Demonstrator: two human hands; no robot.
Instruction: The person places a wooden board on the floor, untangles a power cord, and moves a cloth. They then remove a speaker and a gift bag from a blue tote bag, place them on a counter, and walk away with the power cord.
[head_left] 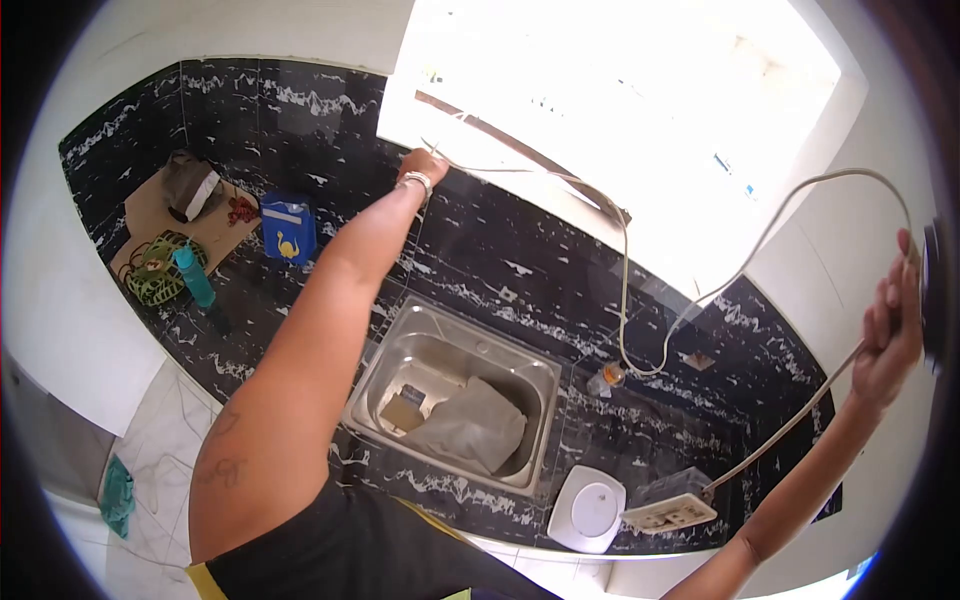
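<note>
- Worktop [480, 250] of black marble-look tile with white veining runs under a bright window; a stainless steel sink basin [540, 375] set in it holds a crumpled grey cloth [470, 428].
- Long whitish flexible cable [625, 300] loops from the left hand [420, 165], raised near the window edge, sags down toward the worktop, then arcs up to the right hand [885, 335]. It looks light and limp, likely to swing and kink; best held near its ends, as both hands do.
- Left fingers are clenched on the cable's end; right fingers wrap it where it bends down.
- White multi-socket power strip [668, 513] hangs at the cable's lower end, beside a round white lid-like object [590, 508].
- Blue bag [288, 228] and teal bottle [193, 274] stand well apart, far left.
</note>
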